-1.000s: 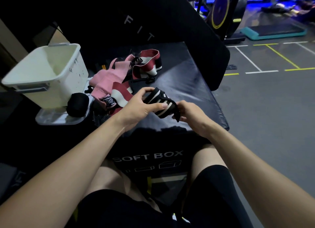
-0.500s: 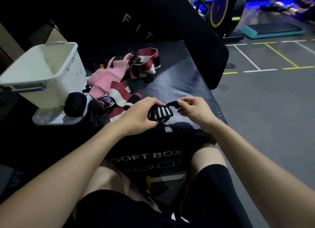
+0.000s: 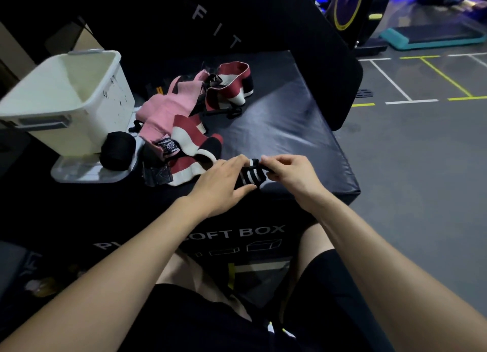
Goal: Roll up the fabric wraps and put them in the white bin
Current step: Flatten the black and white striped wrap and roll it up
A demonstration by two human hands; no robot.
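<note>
A black wrap with white stripes [image 3: 249, 176], rolled into a small bundle, lies between my hands near the front edge of the black soft box [image 3: 303, 141]. My left hand [image 3: 224, 181] grips the roll from the left, thumb beneath it. My right hand [image 3: 288, 171] pinches the wrap's loose end at the roll's top right. The white bin [image 3: 87, 109] stands at the far left. A rolled black wrap [image 3: 117, 150] sits on the lid in front of the bin. Unrolled pink wraps [image 3: 168, 112] and red-and-white wraps [image 3: 232, 81] lie in a heap behind my hands.
The bin stands on a clear plastic lid [image 3: 79, 171]. A tall black padded panel [image 3: 263, 27] rises behind the box. Grey gym floor with painted lines [image 3: 421, 141] lies to the right. My knees are below the box's front face.
The striped wrap has gone from held up and loosely coiled to a tight roll low on the box. My right hand has come in close against the roll with the loose end.
</note>
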